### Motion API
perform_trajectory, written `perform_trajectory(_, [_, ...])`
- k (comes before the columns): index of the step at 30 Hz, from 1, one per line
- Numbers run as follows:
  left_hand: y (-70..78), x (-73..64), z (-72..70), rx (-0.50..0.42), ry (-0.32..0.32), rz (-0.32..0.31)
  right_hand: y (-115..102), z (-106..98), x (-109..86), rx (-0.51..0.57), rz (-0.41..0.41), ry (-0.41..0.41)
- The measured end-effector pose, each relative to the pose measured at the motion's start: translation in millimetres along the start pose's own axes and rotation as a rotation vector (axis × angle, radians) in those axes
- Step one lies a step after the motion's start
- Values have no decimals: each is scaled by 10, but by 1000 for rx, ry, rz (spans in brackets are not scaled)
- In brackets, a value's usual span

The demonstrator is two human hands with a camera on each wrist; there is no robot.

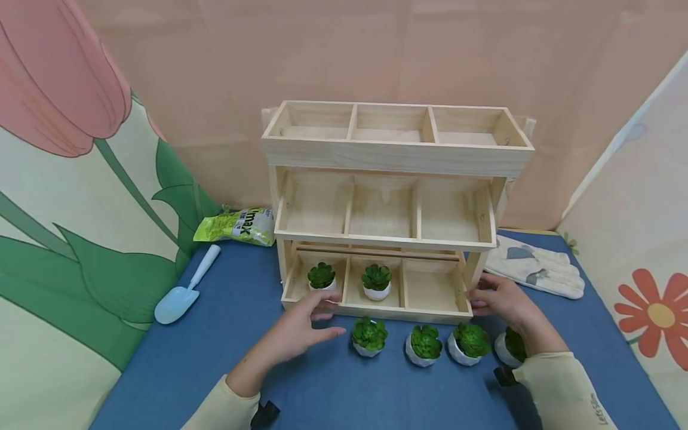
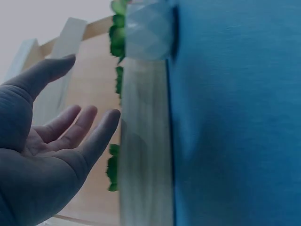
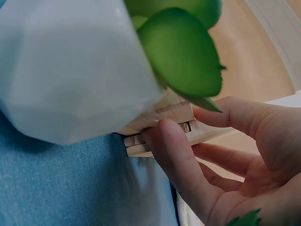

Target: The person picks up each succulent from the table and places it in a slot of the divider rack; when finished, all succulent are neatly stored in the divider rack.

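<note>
A three-tier wooden planter shelf (image 1: 398,154) stands at the back, each tier split into three compartments. In its bottom tier, one potted succulent (image 1: 321,276) sits in the left compartment and another potted succulent (image 1: 376,282) in the middle one. My left hand (image 1: 306,322) hovers by the bottom tier's left front, fingers spread and holding nothing. My right hand (image 1: 502,301) is at that tier's right end; in the right wrist view its thumb and index finger pinch the wooden corner (image 3: 160,117). Several succulents, including one in a faceted white pot (image 1: 464,352), line up on the table in front.
A light blue trowel (image 1: 180,301) lies at the left. Behind it a green bag (image 1: 236,227) leans near the shelf's left side. White gloves (image 1: 537,266) lie flat behind my right hand. Blue cloth (image 1: 344,394) covers the table, with printed walls around it.
</note>
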State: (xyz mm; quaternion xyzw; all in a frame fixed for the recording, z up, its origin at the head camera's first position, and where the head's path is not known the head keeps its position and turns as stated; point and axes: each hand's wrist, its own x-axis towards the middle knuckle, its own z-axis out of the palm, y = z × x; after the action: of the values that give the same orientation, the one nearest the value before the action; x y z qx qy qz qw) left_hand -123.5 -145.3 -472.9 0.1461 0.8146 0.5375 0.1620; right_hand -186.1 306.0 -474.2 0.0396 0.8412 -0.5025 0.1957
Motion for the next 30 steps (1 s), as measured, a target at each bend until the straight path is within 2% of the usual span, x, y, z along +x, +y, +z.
perform_trajectory(4, [-96, 2, 48, -22, -63, 19, -7, -10, 0, 0, 4, 4])
perform_trajectory(9, [-145, 40, 109, -3, -106, 16, -6, -18, 2, 4, 2, 3])
perform_trajectory(15, [-138, 92, 184, 19, -142, 0, 4, -18, -1, 17, 0, -3])
perform_trajectory(21, [-136, 167, 265, -7, -171, 5, 7, -20, -6, 18, 0, -4])
perform_trajectory(30, [-83, 218, 353, -34, -188, -38, 47, -22, 17, 13, 0, -2])
